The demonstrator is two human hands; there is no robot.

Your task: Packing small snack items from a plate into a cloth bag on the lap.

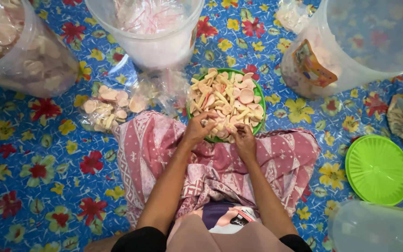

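A green bowl [260,101] heaped with pale pink and cream crackers [227,100] rests at the far edge of my lap, on a pink patterned cloth [155,144]. My left hand [199,128] is curled at the bowl's near rim, its fingers closed around a few cracker pieces. My right hand [244,137] sits beside it at the rim, fingers bent down onto the crackers; whether it grips any is hidden.
A clear bag of crackers [110,107] lies left of the bowl. Three big translucent tubs stand behind: left [19,51], middle [152,28], right [350,46]. A green lid [378,169] and another tub [374,228] lie right, all on a blue flowered mat [38,163].
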